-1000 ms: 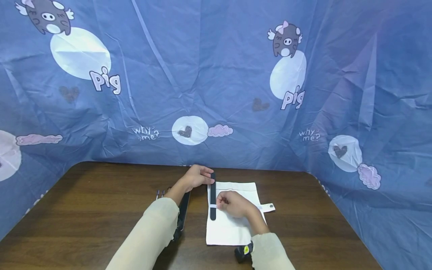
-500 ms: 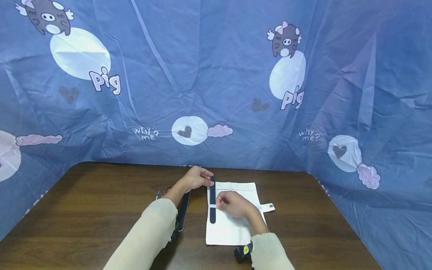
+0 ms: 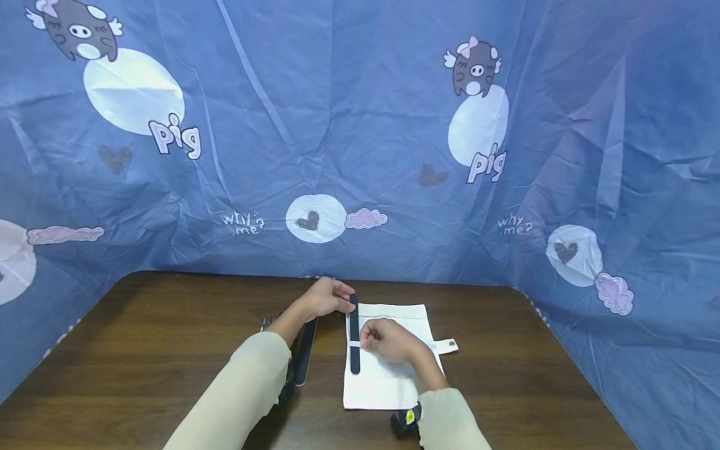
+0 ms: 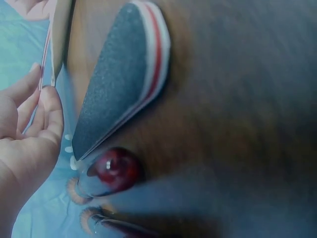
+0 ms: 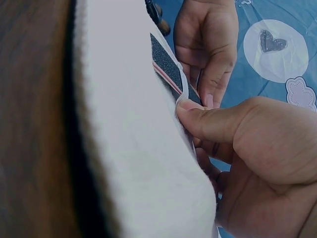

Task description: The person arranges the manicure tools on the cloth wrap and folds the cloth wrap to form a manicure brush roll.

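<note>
A black nail file (image 3: 354,326) lies lengthwise along the left side of a white cloth roll (image 3: 382,390). My left hand (image 3: 326,298) pinches its far end between thumb and fingers. A white elastic band (image 3: 355,344) crosses over the file partway down. My right hand (image 3: 390,340) pinches that band beside the file, fingers curled above the cloth. The right wrist view shows the thumb on the band (image 5: 184,88), with the file's red-and-white edge passing beneath. In the left wrist view, the left fingertips hold the file's thin edge (image 4: 45,54).
A second nail file (image 3: 305,353) lies on the wooden table (image 3: 140,362), left of the cloth. Near it are slim tools with bristly tips (image 4: 77,191), one with a dark red rounded part (image 4: 118,169). A snap tab (image 3: 446,346) sticks out from the cloth's right side.
The nail file has slid a little toward the near edge, under the band. My left hand followed slightly, and its forearm shifted left, baring more of the second file. The right hand stayed.
</note>
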Action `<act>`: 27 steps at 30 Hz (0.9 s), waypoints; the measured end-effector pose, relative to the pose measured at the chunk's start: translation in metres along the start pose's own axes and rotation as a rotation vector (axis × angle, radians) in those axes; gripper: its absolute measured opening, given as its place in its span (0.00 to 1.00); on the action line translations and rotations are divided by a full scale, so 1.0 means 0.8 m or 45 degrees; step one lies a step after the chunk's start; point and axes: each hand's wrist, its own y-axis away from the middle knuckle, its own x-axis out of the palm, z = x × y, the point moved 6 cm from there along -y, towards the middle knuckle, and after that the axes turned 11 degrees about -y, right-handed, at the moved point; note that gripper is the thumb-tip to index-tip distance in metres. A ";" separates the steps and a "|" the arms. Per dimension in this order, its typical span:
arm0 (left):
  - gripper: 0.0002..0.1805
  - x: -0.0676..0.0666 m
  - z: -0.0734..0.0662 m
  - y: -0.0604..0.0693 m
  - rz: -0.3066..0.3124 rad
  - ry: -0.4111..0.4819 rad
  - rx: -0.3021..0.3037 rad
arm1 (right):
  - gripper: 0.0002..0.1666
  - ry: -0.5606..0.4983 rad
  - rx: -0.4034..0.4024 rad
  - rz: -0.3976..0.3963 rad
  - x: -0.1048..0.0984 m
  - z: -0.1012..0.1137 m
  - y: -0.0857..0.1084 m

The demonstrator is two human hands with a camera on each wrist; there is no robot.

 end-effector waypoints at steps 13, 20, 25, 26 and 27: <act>0.21 0.002 -0.008 0.006 0.035 -0.054 0.041 | 0.11 -0.003 0.013 0.008 0.001 -0.001 0.000; 0.21 0.005 -0.006 0.003 0.040 -0.040 0.043 | 0.08 -0.022 0.014 0.007 -0.001 0.001 0.001; 0.21 0.006 -0.006 0.004 0.038 -0.039 0.036 | 0.08 -0.014 0.016 0.012 0.000 -0.001 0.000; 0.21 0.006 -0.006 0.005 0.040 -0.036 0.035 | 0.08 -0.012 0.009 0.013 0.001 -0.001 0.001; 0.21 0.007 -0.006 0.006 0.044 -0.030 0.035 | 0.08 -0.011 0.004 0.013 0.001 -0.001 0.001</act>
